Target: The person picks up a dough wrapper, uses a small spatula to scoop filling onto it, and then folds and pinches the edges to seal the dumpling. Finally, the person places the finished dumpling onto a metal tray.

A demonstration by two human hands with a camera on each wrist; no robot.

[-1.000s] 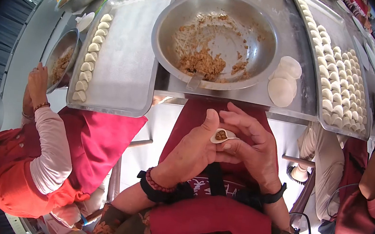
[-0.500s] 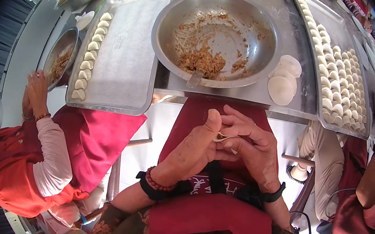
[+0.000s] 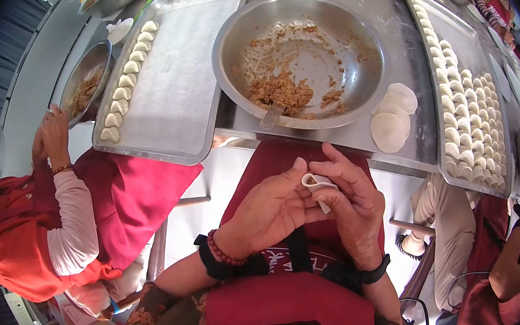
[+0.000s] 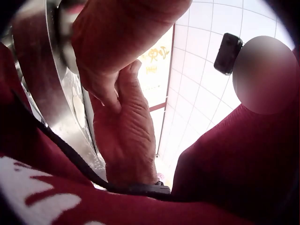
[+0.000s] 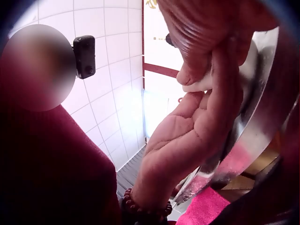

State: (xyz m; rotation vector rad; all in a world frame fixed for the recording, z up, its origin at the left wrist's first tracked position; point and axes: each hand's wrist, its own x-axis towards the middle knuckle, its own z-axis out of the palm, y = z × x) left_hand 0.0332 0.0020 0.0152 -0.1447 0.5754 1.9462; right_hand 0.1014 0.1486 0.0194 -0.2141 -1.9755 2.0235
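In the head view, a part-folded dumpling (image 3: 318, 183) is held between the two hands, above the lap. Its white wrapper is curled over, with a bit of brown filling showing in the opening at one end. The right hand (image 3: 353, 206) pinches the wrapper between thumb and forefinger. From the other side the left hand (image 3: 267, 206) holds it with palm turned up, its thumb at the wrapper's edge and its fingertips beneath. The right wrist view shows a white edge of dough (image 5: 200, 86) between the hands; the left wrist view hides the dumpling behind fingers.
A steel bowl (image 3: 224, 60) with brown filling and a spoon handle (image 3: 271, 117) stands ahead. Right of it lie several round wrappers (image 3: 388, 131). A left tray (image 3: 174, 97) bears one row of dumplings; a right tray (image 3: 448, 30) bears several rows. People sit at both sides.
The wrapper's opening has turned and narrowed as the fingers folded it. My left thumb has lowered toward the wrapper and the left palm has opened upward.
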